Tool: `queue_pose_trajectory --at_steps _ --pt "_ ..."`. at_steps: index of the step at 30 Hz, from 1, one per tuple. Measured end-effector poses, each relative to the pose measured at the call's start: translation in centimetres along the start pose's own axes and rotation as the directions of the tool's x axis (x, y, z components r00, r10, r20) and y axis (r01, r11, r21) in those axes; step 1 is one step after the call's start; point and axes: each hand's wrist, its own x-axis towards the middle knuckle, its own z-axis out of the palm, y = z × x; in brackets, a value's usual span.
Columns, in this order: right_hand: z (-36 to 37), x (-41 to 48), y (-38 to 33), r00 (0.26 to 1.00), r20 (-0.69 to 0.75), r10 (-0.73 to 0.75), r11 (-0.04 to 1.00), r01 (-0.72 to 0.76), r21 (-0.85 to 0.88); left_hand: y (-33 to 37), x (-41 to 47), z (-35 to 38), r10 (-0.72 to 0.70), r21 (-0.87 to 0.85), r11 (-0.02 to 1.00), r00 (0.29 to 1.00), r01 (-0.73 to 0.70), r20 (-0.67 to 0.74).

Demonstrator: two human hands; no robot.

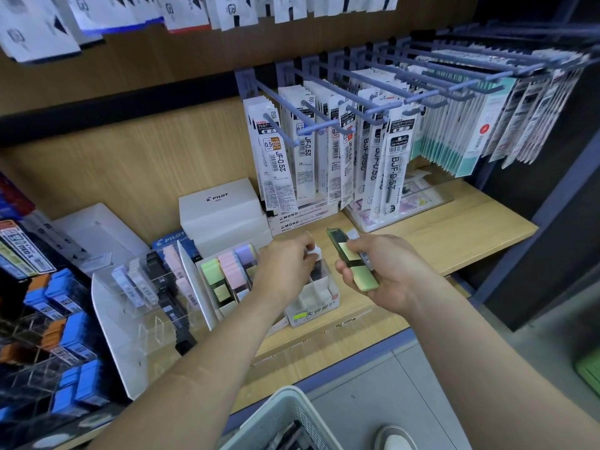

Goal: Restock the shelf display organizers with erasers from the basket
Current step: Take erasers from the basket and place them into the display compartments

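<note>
Restock looks roughly halfway to me. On the long wooden shelf [438, 235] the pastel green, pink and purple eraser rows [227, 271] sit full, but the grey plastic mesh basket [279, 414] isn't empty and the white cardboard divided organizer [324, 297] has bare slots (plenty left, I'd guess). Left hand [285, 264] pinches a white-capped dark eraser [315, 254] just over that organizer. Right hand [383, 274] has its fingers curled round a green stick eraser in a dark sleeve [362, 279].

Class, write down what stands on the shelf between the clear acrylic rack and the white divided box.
In the head view, rows of pastel erasers, green, pink and purple, stand there in their own organizer, partly hidden by the left hand.
</note>
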Motion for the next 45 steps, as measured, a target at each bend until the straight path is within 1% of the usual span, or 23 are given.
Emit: queue_pose_trajectory --at_steps 5,7,9,10,11,12,13,14,16,17,20,22,24,26,29,31,33,34,37,38,42,44,45 --pt "0.0 -0.1 -0.2 0.999 0.035 -0.041 0.998 0.040 0.039 0.1 0.0 0.1 -0.015 0.033 0.999 1.000 0.015 -0.002" --pt "0.0 -0.1 -0.2 0.996 0.054 -0.077 0.997 0.075 0.036 0.1 0.0 -0.2 -0.047 0.001 0.999 0.999 0.047 0.009" --pt "0.0 0.0 -0.2 0.993 0.070 -0.100 0.995 0.099 0.019 0.4 0.0 -1.0 -0.098 -0.125 0.988 0.995 0.095 -0.017" --pt "0.1 0.0 -0.1 0.991 0.076 -0.106 0.994 0.107 -0.001 0.5 0.1 -1.7 -0.144 -0.264 0.956 0.989 0.129 -0.037" --pt "0.1 0.0 -0.1 0.990 0.083 -0.110 0.993 0.113 -0.025 0.8 0.0 -2.5 -0.214 -0.454 0.872 0.977 0.183 -0.017" --pt "0.3 0.0 0.0 0.989 0.093 -0.114 0.992 0.119 -0.049 1.2 -0.2 -3.4 -0.272 -0.635 0.732 0.960 0.246 0.058" --pt "0.4 0.0 0.1 0.987 0.108 -0.116 0.990 0.124 -0.071 1.6 -0.4 -4.2 -0.284 -0.752 0.592 0.948 0.289 0.141" --pt "0.6 -0.1 0.1 0.985 0.122 -0.120 0.988 0.130 -0.085 1.8 -0.7 -4.9 -0.254 -0.798 0.521 0.948 0.303 0.194" --pt "1.0 -0.3 0.2 0.983 0.130 -0.128 0.986 0.140 -0.087 1.8 -1.3 -6.3 -0.182 -0.768 0.576 0.960 0.280 0.214" --pt "1.3 -0.3 0.1 0.983 0.125 -0.131 0.987 0.142 -0.078 1.6 -1.7 -7.0 -0.171 -0.756 0.599 0.964 0.265 0.203" --pt "1.8 -0.5 0.1 0.988 0.093 -0.127 0.992 0.128 -0.001 0.5 -2.9 -9.4 -0.226 -0.761 0.580 0.955 0.290 0.192" --pt "2.3 -0.5 0.4 0.989 0.083 -0.121 0.993 0.121 0.005 0.0 -4.1 -10.7 -0.217 -0.724 0.617 0.951 0.310 0.222" --pt "3.2 -0.6 1.0 0.988 0.096 -0.118 0.992 0.122 -0.037 -0.3 -5.5 -11.4 -0.185 -0.681 0.653 0.941 0.333 0.283" --pt "4.1 -0.6 1.6 0.981 0.149 -0.125 0.991 0.132 -0.035 -0.2 -6.7 -11.6 -0.141 -0.639 0.690 0.930 0.339 0.341" --pt "5.5 -1.1 2.3 0.945 0.297 -0.135 0.988 0.151 -0.032 -0.3 -8.1 -11.3 -0.080 -0.600 0.740 0.925 0.305 0.371" --pt "6.3 -1.3 2.8 0.922 0.362 -0.140 0.981 0.178 -0.074 -0.7 -8.5 -11.2 -0.038 -0.601 0.755 0.932 0.264 0.362" --pt "6.8 -1.1 3.3 0.906 0.398 -0.145 0.970 0.209 -0.123 -1.4 -8.6 -11.9 -0.025 -0.601 0.764 0.942 0.235 0.335" --pt "7.1 -0.9 3.5 0.899 0.415 -0.143 0.963 0.223 -0.150 -1.9 -8.5 -12.3 -0.043 -0.618 0.747 0.946 0.245 0.322" --pt "7.8 -0.6 4.1 0.872 0.476 -0.117 0.929 0.266 -0.259 -3.2 -8.0 -13.8 -0.127 -0.704 0.637 0.943 0.315 0.307" --pt "8.1 -0.6 4.3 0.862 0.495 -0.111 0.909 0.289 -0.301 -3.5 -7.9 -14.1 -0.141 -0.716 0.621 0.943 0.320 0.300" --pt "9.0 -0.5 4.8 0.833 0.551 -0.055 0.837 0.340 -0.430 -4.2 -7.8 -14.7 -0.168 -0.708 0.631 0.947 0.315 0.273" --pt "9.3 -0.5 5.0 0.822 0.569 -0.017 0.819 0.338 -0.464 -4.8 -7.6 -15.0 -0.178 -0.670 0.677 0.951 0.305 0.253" --pt "9.5 -0.5 5.0 0.819 0.574 -0.001 0.829 0.322 -0.458 -5.1 -7.5 -15.2 -0.187 -0.642 0.708 0.954 0.296 0.233"
